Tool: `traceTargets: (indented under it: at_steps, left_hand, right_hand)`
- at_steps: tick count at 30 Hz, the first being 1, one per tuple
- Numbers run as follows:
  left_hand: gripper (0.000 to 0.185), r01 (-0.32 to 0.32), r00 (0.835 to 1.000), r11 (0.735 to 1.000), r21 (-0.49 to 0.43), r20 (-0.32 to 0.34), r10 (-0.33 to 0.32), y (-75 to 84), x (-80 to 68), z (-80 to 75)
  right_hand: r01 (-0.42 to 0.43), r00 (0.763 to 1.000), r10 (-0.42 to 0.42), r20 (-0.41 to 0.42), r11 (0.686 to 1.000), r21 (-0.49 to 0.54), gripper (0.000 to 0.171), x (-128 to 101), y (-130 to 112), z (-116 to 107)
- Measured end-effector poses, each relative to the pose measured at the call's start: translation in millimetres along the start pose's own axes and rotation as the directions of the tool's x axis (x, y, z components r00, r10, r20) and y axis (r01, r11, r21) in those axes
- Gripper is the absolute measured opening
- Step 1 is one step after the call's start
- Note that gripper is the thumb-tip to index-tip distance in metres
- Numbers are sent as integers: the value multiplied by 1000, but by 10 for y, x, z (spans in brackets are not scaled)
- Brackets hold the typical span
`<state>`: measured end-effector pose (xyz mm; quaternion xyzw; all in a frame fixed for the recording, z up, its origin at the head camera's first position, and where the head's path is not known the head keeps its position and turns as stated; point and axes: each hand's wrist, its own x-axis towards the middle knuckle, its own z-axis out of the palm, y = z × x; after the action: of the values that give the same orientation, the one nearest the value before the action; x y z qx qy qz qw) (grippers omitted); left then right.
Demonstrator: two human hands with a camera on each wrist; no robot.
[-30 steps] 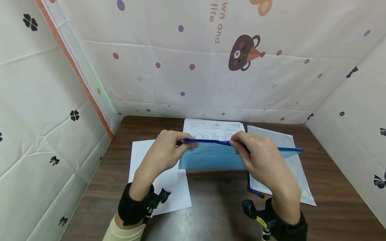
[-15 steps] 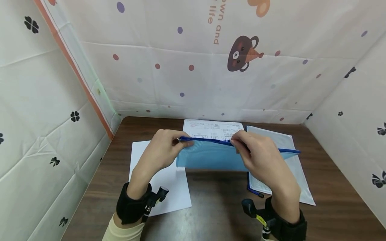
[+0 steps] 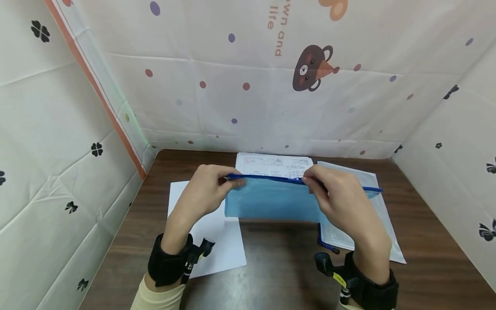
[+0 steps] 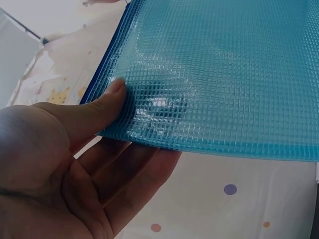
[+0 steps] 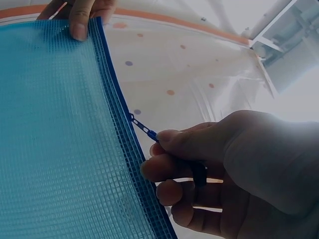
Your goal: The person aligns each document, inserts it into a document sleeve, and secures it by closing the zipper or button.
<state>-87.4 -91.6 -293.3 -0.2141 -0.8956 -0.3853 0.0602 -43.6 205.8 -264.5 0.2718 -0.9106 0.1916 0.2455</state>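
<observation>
A blue mesh zipper pouch (image 3: 275, 200) hangs upright between both hands, its dark blue zipper edge (image 3: 267, 176) on top. My left hand (image 3: 203, 189) pinches the pouch's upper left corner, thumb on the near face and fingers behind, as the left wrist view shows. With thumb and index finger, my right hand (image 3: 342, 200) pinches the zipper pull (image 5: 151, 133) partway along that edge. The pull stretches away from the zipper in the right wrist view. In the head view, part of the zipper is hidden behind the right hand.
White paper (image 3: 222, 247) lies at the left of the dark wooden table (image 3: 279, 271). Behind the pouch lie printed sheets (image 3: 271, 162). A pale mesh pouch (image 3: 335, 237) with blue zipper trim lies at the right. Patterned sheeting (image 3: 193, 107) encloses the table's back and sides.
The pouch has shifted slightly left with the left hand. Gripping the pull, the right hand has moved a little right along the zipper.
</observation>
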Motion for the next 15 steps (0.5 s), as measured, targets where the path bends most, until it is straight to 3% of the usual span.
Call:
traceTargets:
  at_steps: [4,9,15]
  left_hand:
    - [31,-75,997,997,-1,25,75,-14,-6,-18]
    - [38,-198,978,980,16,64,196,-16,2,-2]
    - [24,-204,972,977,59,135,194,4,17,84]
  right_hand:
    - [6,1000,-6,-5,1000,0,16,2,4,-1]
    - [15,1000,-15,-21,1000,-3,14,6,-25,11]
    - [12,1000,-13,9,1000,8,13,38,-82,56]
